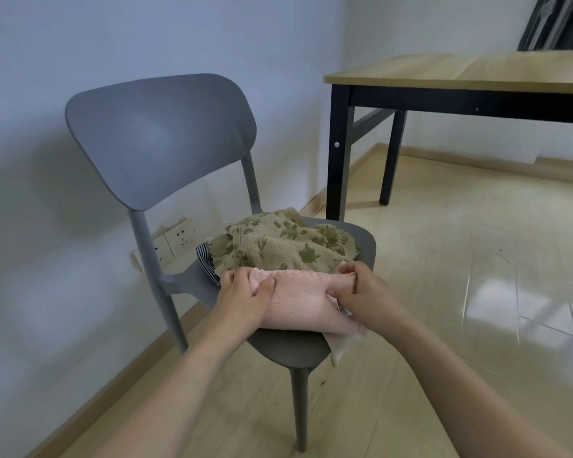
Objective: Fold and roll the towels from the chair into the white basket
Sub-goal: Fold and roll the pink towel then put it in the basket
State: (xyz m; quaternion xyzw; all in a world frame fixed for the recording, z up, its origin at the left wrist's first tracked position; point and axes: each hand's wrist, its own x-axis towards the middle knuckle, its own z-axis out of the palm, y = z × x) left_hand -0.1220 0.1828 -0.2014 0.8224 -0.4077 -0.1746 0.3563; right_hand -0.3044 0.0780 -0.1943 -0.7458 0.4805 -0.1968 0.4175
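Note:
A pink towel (298,302) lies folded on the front of the grey chair (159,137) seat. My left hand (245,295) grips its left end, thumb on top and fingers curled over the far edge. My right hand (361,292) grips its right end the same way. Behind the pink towel lies a crumpled beige towel with green flowers (278,246). A dark striped cloth (207,262) peeks out from under the beige towel at the left. The white basket is not in view.
A wooden table with black legs (460,74) stands to the right of the chair. A wall with sockets (176,239) runs behind the chair. Light wooden floor (444,292) spreads to the right and front.

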